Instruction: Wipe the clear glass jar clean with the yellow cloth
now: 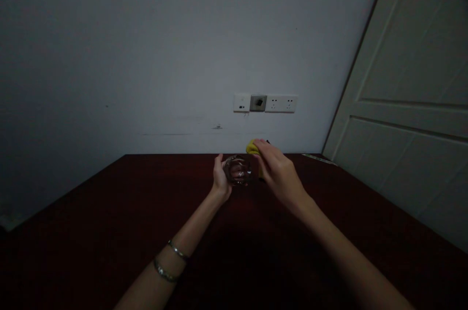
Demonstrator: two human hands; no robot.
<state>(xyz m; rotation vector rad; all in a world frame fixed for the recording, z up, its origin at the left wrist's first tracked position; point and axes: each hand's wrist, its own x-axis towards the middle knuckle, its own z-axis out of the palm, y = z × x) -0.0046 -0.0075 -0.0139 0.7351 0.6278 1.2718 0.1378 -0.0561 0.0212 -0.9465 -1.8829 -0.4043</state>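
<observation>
My left hand is wrapped round a clear round glass vessel, its fingers showing through the glass. Whether it is a bowl or a cup I cannot tell. To the right and slightly higher, my right hand pinches a bunched yellow cloth between thumb and fingers. The cloth is close to the vessel's rim but apart from it. Behind my right hand stands a dark and yellowish object, mostly hidden, its kind unclear.
Both hands are above a dark red table that meets a pale wall. Wall sockets sit above the table's back edge. A panelled white door slants along the right, with a thin flat strip near its foot. The light is dim.
</observation>
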